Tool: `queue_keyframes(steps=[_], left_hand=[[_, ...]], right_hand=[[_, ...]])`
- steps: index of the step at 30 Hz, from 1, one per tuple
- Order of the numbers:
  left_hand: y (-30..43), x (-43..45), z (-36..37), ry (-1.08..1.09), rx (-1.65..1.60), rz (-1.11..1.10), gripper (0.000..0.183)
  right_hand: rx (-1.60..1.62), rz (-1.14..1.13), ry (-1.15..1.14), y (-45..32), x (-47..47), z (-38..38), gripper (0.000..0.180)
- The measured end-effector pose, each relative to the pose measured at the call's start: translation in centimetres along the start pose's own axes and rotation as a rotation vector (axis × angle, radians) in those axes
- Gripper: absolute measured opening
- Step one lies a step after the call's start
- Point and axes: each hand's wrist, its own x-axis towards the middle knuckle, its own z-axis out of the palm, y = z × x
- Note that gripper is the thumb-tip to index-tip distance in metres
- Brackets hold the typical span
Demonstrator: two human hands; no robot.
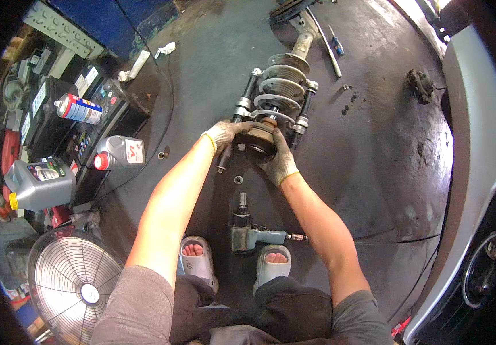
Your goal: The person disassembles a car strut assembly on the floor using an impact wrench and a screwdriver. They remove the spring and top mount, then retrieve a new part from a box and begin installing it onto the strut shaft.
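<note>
A car's strut assembly lies on the dark floor, its coil spring flanked by two spring compressors, the left one and the right one. At the spring's near end is the round top mount. My left hand, in a knitted glove, grips the mount's left side. My right hand, gloved too, holds its right side with the thumb up along it. Nearer to me a metal socket lies on the floor. Below it is an air impact wrench with a socket fitted, pointing away from me.
A steel bar, a screwdriver and a small socket lie beyond. At left are a spray can on batteries, plastic jugs and a fan. A car body panel borders the right; an air hose crosses the floor.
</note>
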Motion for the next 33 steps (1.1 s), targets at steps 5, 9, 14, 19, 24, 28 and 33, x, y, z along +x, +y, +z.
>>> queue_keyframes(steps=[5,9,14,19,24,28,33], left_hand=[[-0.2,-0.1,0.1,-0.200,-0.283,-0.019,0.051],[0.4,-0.5,0.0,-0.129,-0.161,-0.064,0.051],[0.7,-0.8,0.0,-0.107,-0.104,-0.014,0.044],[-0.6,0.8,-0.4,-0.078,-0.027,-0.035,0.062],[-1.5,2.4,-0.9,-0.048,0.014,-0.008,0.064],[-1.0,1.5,-0.6,-0.067,-0.077,0.000,0.058],[0.2,-0.1,-0.3,-0.034,0.026,-0.016,0.079]], right_hand=[[0.175,-0.050,-0.120,0.9,0.5,-0.7,0.066],[0.167,-0.090,-0.081,1.3,0.5,-0.5,0.065],[0.157,-0.109,-0.052,1.3,0.3,-0.2,0.064],[0.138,-0.100,-0.060,1.3,0.5,-0.5,0.064],[0.087,-0.114,-0.113,1.3,0.4,-0.9,0.071],[0.032,-0.084,-0.051,1.2,0.1,-1.3,0.075],[0.134,-0.123,-0.145,2.2,0.2,-1.6,0.076]])
